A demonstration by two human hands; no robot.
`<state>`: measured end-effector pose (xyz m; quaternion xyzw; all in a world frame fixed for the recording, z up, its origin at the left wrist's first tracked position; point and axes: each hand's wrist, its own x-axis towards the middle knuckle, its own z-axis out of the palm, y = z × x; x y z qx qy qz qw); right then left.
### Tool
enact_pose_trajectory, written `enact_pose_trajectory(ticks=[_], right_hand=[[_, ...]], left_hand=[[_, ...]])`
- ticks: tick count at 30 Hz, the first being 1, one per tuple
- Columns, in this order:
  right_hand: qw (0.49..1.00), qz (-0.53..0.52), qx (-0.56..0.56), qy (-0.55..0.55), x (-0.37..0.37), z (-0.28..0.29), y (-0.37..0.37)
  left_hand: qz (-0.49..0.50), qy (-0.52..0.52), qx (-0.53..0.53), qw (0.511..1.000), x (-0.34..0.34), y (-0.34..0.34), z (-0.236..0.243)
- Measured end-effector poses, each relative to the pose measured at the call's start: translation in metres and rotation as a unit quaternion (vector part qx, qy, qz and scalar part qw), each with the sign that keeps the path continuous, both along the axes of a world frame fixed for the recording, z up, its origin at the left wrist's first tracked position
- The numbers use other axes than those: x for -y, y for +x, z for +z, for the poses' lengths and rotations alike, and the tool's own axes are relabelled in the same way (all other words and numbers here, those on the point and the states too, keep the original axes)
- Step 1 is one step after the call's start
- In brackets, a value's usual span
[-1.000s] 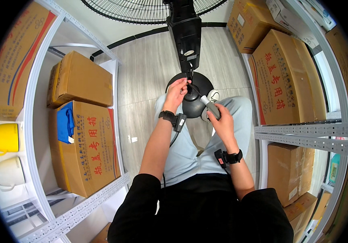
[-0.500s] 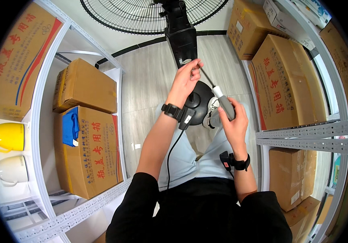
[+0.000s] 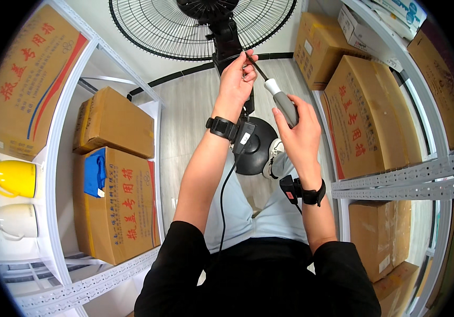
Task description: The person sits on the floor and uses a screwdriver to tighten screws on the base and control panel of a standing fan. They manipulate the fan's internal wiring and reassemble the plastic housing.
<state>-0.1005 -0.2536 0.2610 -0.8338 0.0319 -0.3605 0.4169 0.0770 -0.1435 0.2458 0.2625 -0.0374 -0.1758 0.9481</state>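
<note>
A screwdriver (image 3: 282, 103) with a grey and white handle and a thin dark shaft points up and left. My right hand (image 3: 303, 134) is closed on its handle, thumb along one side and fingers along the other. My left hand (image 3: 236, 82) has its fingertips pinched at the far end of the shaft, close to the black column of the fan. What sits between those fingertips is too small to make out. The standing fan (image 3: 224, 42) has a black wire guard at the top and a round black base (image 3: 256, 153) near my shoe.
Metal shelving flanks me, holding cardboard boxes on the left (image 3: 119, 206) and right (image 3: 364, 116). A blue cloth (image 3: 94, 171) hangs over one left box. Yellow (image 3: 16, 178) and white (image 3: 18, 221) mugs stand on the left shelf. A black cable (image 3: 224, 201) runs from my left wrist across my lap.
Both hands have moved upward with the screwdriver, higher along the fan's column. More of the fan head is in view.
</note>
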Motion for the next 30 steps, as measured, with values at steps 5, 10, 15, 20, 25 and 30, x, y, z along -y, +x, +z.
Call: enact_pose_trajectory(ticks=[5,10,15,20,25,30], right_hand=[[1.0,-0.003,-0.018,-0.014,-0.005,0.007,0.005],[0.999,-0.006,-0.019,-0.039,-0.008,0.012,0.013],[0.999,-0.011,-0.021,-0.046,-0.009,0.026,0.015],[0.999,-0.003,-0.038,-0.036,-0.007,0.038,0.018],[0.996,-0.011,-0.072,-0.044,-0.013,0.043,0.023],[0.983,-0.008,-0.185,-0.006,-0.013,0.057,0.023]], left_hand=[[0.008,0.004,-0.023,1.0,-0.003,0.006,0.0],[0.015,0.0,-0.034,0.999,0.0,0.005,0.003],[-0.005,-0.003,-0.011,1.0,-0.003,0.003,0.002],[-0.062,-0.034,0.018,0.997,-0.006,-0.002,0.002],[-0.077,-0.045,0.019,0.996,-0.01,-0.006,0.003],[-0.1,-0.069,0.032,0.992,-0.01,-0.013,0.008]])
